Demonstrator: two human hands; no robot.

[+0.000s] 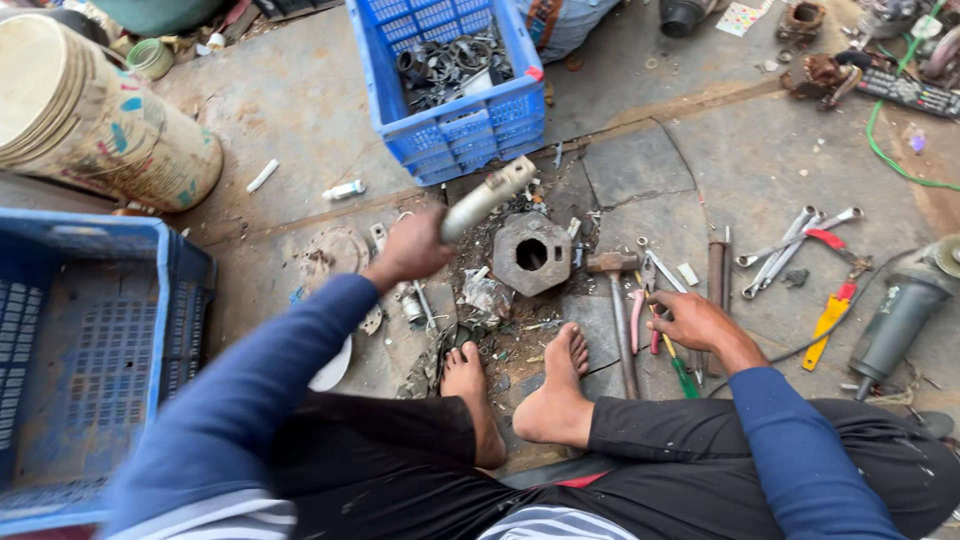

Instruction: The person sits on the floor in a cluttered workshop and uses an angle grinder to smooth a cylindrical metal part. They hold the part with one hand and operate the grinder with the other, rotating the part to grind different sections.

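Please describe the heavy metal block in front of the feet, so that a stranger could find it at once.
Start at the blue crate at the top and come down to the floor. There lies the grey metal block, beside the hammer; only it is eight-sided with a round hole.

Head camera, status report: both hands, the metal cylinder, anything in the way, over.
Left hand shut on metal cylinder, raised over hexagonal block. Right hand resting on pliers beside hammer. Scrap litters floor around block.

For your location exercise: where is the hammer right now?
In the head view, the hammer lies on the ground right of centre, between the hexagonal metal block and the right hand.
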